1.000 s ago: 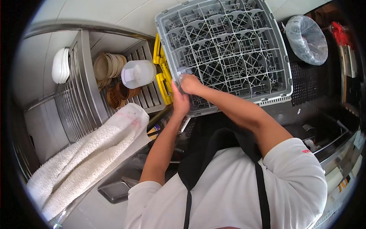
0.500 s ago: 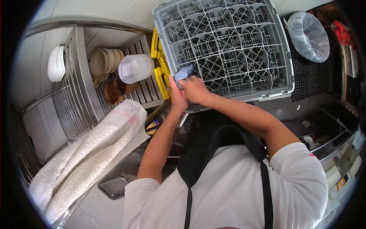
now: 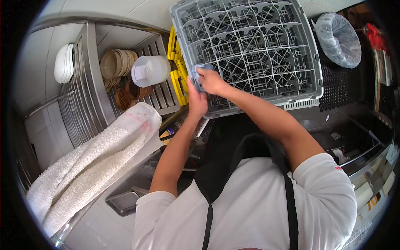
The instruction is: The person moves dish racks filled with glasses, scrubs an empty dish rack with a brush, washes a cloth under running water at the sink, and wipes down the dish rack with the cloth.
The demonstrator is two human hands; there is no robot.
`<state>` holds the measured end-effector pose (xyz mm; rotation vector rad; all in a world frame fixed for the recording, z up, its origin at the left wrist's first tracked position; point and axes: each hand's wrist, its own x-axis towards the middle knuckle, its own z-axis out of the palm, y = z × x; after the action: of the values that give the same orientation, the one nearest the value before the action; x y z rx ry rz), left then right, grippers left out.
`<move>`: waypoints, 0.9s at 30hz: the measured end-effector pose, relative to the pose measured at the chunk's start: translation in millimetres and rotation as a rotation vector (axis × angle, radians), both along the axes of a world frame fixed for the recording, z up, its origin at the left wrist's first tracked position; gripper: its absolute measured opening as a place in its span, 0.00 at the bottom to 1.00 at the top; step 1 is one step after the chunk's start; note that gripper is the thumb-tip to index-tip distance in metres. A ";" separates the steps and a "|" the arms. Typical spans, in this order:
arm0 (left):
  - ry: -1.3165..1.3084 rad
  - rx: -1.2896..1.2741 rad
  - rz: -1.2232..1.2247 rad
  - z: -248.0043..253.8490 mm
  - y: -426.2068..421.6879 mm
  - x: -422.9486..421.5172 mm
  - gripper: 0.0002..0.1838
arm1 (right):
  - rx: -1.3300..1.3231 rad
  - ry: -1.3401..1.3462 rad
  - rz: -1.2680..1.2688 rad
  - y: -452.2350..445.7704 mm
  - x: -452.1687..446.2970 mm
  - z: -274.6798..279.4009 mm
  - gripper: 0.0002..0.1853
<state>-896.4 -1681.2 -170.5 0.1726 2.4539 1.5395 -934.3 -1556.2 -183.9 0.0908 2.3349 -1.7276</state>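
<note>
A large grey compartmented dish rack (image 3: 266, 62) fills the upper middle of the view, its open grid facing me. My left hand (image 3: 196, 100) is closed around the rack's left rim, close to the lower left corner. Pressed against the inside of that same rim is a crumpled light-blue cloth (image 3: 205, 66), gripped by my right hand (image 3: 211, 81). Part of the cloth hangs down between my two hands. The fingers of my left hand are partly hidden behind the rim.
Left of the rack, yellow plastic pieces (image 3: 180, 85) stand by a metal slatted shelf with stacked brown bowls (image 3: 111, 64) and a translucent container (image 3: 156, 71). A white towel (image 3: 91, 166) drapes at lower left. A plastic-lined bin (image 3: 337, 39) sits at right.
My right hand has slid the blue cloth a little upward along the rack's left rim. My left hand stays on the rim, its fingers now lower beside the cloth.
</note>
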 end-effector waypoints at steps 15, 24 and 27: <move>0.024 -0.065 0.000 1.9 -1.5 1.7 0.50 | 0.182 0.059 0.143 4.6 -1.4 15.2 0.18; -0.126 0.242 0.076 -11.2 -5.8 4.5 0.47 | 0.065 0.007 0.292 19.2 -1.7 6.5 0.11; -0.323 0.609 0.107 -3.3 -12.3 -11.3 0.36 | -0.052 0.043 0.108 4.1 3.1 7.8 0.11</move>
<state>-907.8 -1693.5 -173.8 -0.1012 1.7216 2.1280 -931.2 -1552.1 -176.1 -0.0806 2.2783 -1.7531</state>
